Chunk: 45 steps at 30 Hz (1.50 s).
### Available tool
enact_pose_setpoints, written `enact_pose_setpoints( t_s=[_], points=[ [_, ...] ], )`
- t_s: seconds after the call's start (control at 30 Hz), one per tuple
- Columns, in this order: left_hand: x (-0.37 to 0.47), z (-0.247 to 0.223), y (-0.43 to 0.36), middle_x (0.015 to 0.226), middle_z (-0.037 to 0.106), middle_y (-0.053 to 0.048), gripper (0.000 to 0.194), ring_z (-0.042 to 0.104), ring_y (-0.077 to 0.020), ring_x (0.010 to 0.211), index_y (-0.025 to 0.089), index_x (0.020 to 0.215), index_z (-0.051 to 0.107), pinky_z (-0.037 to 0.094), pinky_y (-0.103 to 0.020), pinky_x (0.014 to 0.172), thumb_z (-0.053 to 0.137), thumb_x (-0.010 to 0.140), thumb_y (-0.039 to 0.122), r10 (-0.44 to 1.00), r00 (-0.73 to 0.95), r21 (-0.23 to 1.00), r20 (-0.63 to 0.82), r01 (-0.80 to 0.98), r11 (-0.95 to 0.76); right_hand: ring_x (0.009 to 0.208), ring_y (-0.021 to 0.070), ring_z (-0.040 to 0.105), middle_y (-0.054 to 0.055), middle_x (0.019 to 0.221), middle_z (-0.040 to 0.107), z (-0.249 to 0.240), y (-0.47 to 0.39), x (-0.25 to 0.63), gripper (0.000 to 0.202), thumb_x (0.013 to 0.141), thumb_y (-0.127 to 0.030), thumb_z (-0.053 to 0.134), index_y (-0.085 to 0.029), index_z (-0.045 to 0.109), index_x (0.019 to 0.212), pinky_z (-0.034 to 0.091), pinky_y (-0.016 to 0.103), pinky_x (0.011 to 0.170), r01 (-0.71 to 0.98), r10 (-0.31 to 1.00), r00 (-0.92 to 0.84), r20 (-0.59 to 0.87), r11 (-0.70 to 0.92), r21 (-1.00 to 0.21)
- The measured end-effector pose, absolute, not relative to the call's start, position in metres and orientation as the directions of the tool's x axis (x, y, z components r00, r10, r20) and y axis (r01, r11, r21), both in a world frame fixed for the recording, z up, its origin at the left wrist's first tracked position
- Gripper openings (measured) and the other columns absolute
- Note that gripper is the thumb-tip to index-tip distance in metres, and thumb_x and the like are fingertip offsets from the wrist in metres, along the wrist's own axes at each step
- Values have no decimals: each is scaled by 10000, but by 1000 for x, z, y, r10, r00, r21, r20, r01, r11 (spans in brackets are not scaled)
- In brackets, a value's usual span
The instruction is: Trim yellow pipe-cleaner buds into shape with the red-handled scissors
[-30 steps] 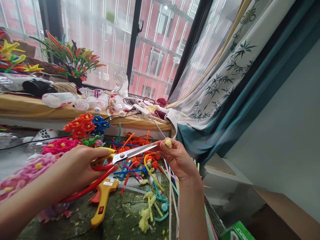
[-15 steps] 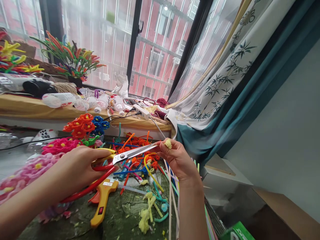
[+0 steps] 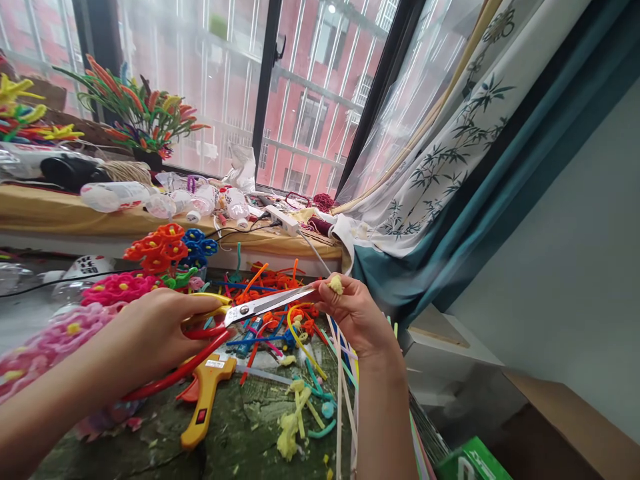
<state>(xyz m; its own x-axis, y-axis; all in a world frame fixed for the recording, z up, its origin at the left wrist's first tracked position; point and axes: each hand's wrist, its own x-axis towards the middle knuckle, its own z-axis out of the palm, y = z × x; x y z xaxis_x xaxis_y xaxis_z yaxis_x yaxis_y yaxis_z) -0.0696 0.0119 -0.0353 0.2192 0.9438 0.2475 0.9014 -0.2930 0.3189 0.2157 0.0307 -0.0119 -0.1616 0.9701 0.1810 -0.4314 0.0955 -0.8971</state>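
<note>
My left hand is wrapped round the handles of a pair of scissors with red and yellow grips. The blades point right and their tips reach the fingers of my right hand. Between those fingers is a small pale yellow fuzzy piece, pinched at the thumb and forefinger. Whether the blades touch it is hidden by my fingertips. Below the scissors lies a yellow hot glue gun, with a clear glue stick out of its back.
Orange, blue and teal pipe-cleaner pieces litter the dark green tabletop, with pale yellow scraps in front. Pipe-cleaner flowers stand at left. Behind, the windowsill holds plastic bottles and a power strip.
Almost nothing differs. The view has shifted very slightly, and both hands keep their hold on the scissors and the yellow fuzzy piece.
</note>
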Motion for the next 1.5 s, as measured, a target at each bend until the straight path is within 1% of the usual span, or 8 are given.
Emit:
enact_pose_setpoints(
  t_s=[0.13, 0.2, 0.37, 0.57, 0.73, 0.93, 1.33, 1.5],
  points=[
    [-64, -30, 9, 709, 741, -21, 457, 673, -255, 693, 281, 849, 758, 370, -316, 622, 496, 753, 644, 969, 183, 306, 165, 925, -226, 584, 136, 776, 5, 676, 807, -13, 31, 217, 395, 467, -363, 1098, -188, 770, 602, 608, 139, 513, -428, 968, -170, 182, 94, -899],
    [-60, -28, 9, 794, 776, -45, 467, 706, -294, 779, 280, 858, 738, 379, -329, 648, 529, 727, 677, 975, 163, 296, 152, 933, -202, 589, 140, 779, 3, 681, 807, -14, 32, 218, 402, 474, -356, 1097, -188, 753, 596, 610, 144, 513, -429, 967, -174, 186, 96, -898],
    [-55, -28, 10, 917, 788, -49, 445, 727, -334, 892, 302, 813, 662, 419, -367, 695, 506, 702, 704, 980, 149, 274, 135, 944, -181, 572, 144, 770, 6, 663, 799, -13, 32, 219, 449, 460, -370, 1100, -181, 714, 591, 598, 146, 500, -430, 965, -177, 195, 102, -897],
    [-59, -30, 9, 1206, 794, -84, 556, 724, -372, 1112, 315, 1010, 698, 475, -432, 834, 462, 694, 707, 986, 131, 248, 105, 956, -154, 531, 139, 748, 7, 616, 784, -11, 32, 219, 455, 447, -391, 1098, -192, 704, 558, 585, 143, 484, -420, 959, -193, 209, 111, -901],
    [-58, -28, 7, 1060, 822, -61, 509, 735, -372, 1024, 333, 957, 707, 432, -416, 760, 437, 725, 698, 989, 129, 202, 78, 969, -143, 515, 123, 725, -10, 602, 768, -12, 33, 219, 446, 464, -412, 1091, -204, 708, 556, 579, 138, 490, -413, 955, -197, 224, 126, -902],
    [-56, -24, 6, 898, 811, -61, 539, 739, -377, 901, 351, 1002, 728, 379, -399, 691, 413, 723, 689, 994, 96, 145, 49, 984, -102, 507, 115, 708, -7, 586, 752, -13, 33, 218, 447, 467, -433, 1090, -196, 723, 562, 578, 135, 483, -403, 956, -178, 235, 147, -903],
    [-55, -24, 6, 820, 801, -29, 502, 742, -346, 847, 369, 933, 727, 359, -372, 666, 406, 718, 691, 996, 79, 145, 43, 986, -84, 520, 129, 723, -4, 605, 763, -12, 32, 219, 454, 474, -444, 1085, -203, 709, 551, 570, 148, 480, -394, 954, -173, 244, 160, -905],
    [-57, -25, 6, 872, 820, -30, 518, 753, -347, 884, 371, 976, 735, 374, -372, 687, 415, 708, 678, 996, 77, 159, 43, 984, -83, 526, 120, 724, -4, 616, 773, -12, 32, 219, 448, 483, -440, 1085, -201, 714, 557, 576, 139, 495, -397, 953, -176, 247, 161, -903]
  ],
)
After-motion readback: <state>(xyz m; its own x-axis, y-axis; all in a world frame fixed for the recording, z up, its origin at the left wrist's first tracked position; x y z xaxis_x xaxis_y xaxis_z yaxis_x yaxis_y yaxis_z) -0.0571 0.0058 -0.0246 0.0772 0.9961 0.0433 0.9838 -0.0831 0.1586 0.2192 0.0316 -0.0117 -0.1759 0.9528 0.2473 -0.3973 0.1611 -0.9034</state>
